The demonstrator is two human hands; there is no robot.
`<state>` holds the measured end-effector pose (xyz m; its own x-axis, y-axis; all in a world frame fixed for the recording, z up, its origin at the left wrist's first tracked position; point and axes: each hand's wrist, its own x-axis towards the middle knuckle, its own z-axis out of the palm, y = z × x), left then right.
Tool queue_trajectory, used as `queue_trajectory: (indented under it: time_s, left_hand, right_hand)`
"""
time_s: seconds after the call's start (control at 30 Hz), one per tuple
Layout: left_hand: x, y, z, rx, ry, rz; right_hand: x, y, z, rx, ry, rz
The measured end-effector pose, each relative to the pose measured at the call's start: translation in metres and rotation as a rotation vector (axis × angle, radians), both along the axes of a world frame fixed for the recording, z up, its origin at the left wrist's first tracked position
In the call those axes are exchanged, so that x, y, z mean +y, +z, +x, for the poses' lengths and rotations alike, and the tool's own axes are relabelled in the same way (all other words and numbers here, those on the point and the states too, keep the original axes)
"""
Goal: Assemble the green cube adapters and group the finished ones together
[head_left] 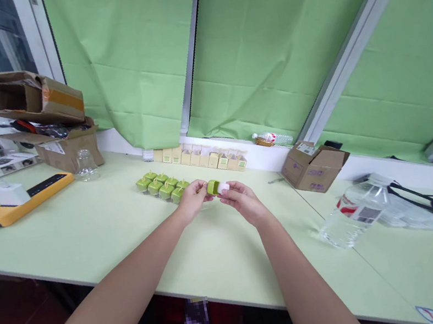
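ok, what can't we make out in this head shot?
All head view:
- Held green-and-white piece: white end partly covered by the right hand's fingers.
- Green-topped containers: exact count; left hand blocks the near end.
- Small tan boxes: print too small.
- Right-hand carton: inside hidden by its walls and flaps.
- Item below the table edge: pixelated.

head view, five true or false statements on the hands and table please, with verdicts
1. A small green piece is between the left hand and the right hand. True.
2. The orange power strip lies right of the hands. False: it lies left.
3. A row of cardboard boxes stands along the back of the table. True.
4. The blinds behind the table are red. False: they are green.
5. The right hand's fingers touch a white piece. True.
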<state>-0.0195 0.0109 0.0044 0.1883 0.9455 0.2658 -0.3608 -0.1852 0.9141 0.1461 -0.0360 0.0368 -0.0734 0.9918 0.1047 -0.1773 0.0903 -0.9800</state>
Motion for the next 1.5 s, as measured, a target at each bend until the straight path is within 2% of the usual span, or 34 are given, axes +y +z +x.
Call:
queue_trajectory:
  time_s: [0.13, 0.47, 0.9, 1.03, 1.17, 1.33, 1.5]
  left_hand:
    - [0.0, -0.001, 0.0, -0.004, 0.008, 0.022]
    - [-0.002, 0.001, 0.0, -0.017, 0.067, 0.082]
    - [-0.002, -0.003, 0.0, -0.02, 0.103, 0.062]
    - [-0.001, -0.006, 0.0, -0.043, 0.076, -0.009]
    - [-0.003, -0.002, 0.0, -0.113, 0.022, -0.074]
    - [-0.008, 0.003, 0.001, -0.213, -0.072, -0.173]
    - [-0.01, 0.004, 0.001, -0.242, -0.094, -0.2]
  right_hand:
    - [0.0, 0.001, 0.001, 0.005, -0.022, 0.01]
    - [0.002, -0.002, -0.006, -0.198, -0.125, 0.043]
    - [0.005, -0.01, -0.011, -0.314, -0.128, 0.173]
    - [0.007, -0.014, -0.012, -0.403, -0.13, 0.247]
    - [0.006, -0.014, -0.017, -0.481, -0.233, 0.316]
    - [-0.003, -0.009, -0.025, -0.585, -0.356, 0.528]
    - [-0.011, -0.003, -0.027, -0.729, -0.397, 0.684]
